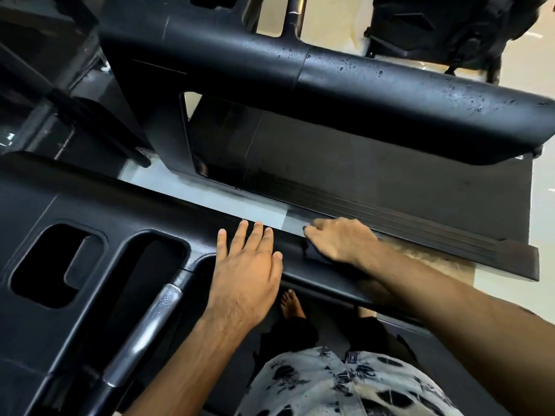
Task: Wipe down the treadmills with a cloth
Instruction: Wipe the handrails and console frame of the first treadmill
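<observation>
Dark cloth [316,254] in grip of right hand [339,241], treadmill rail [303,273] slanting down-right, left hand [249,265] splayed flat

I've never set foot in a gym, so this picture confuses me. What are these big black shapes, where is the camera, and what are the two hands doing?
The camera sits on the person's head and looks down, so you see their own arms, patterned shirt and a bare foot. The black shapes are two treadmills side by side. The near one's console, with hollow recesses and a metal bar, fills the lower left. The left hand lies flat and open on it, holding nothing. The right hand holds a dark cloth pressed against the near rail. Beyond a strip of pale floor is the second treadmill: its dark belt and, above that, the far rail, speckled with droplets.
</observation>
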